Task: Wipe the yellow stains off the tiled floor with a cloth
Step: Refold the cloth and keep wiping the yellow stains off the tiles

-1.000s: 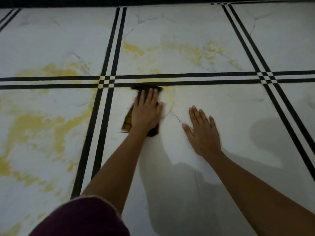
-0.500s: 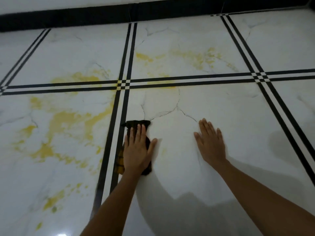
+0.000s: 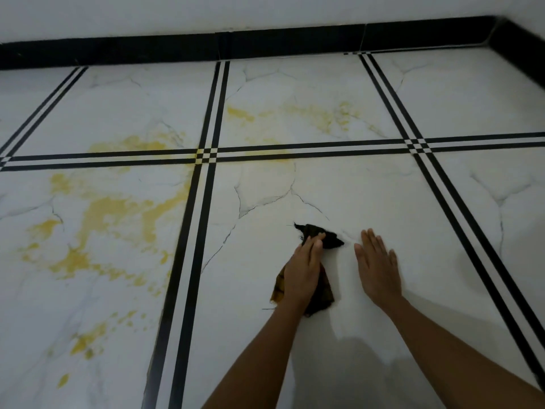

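My left hand presses flat on a dark brown cloth on the white marble-look tiled floor. The cloth sticks out ahead of my fingertips and beside my wrist. My right hand lies flat, fingers together, on bare tile just right of the cloth, holding nothing. A large yellow stain covers the tile to the left, beyond the black double grout stripe. Fainter yellow stains mark the far middle tile, and a pale smear lies along the cross stripe.
A black skirting board runs along the white wall at the far edge and turns a corner at the top right. Black double stripes cross the floor to the right of my hands. My shadow falls on the tile near my forearms.
My left hand has dragged the cloth back from the cross stripe, then right, close to my right hand. The view has tilted up, showing the wall and skirting.
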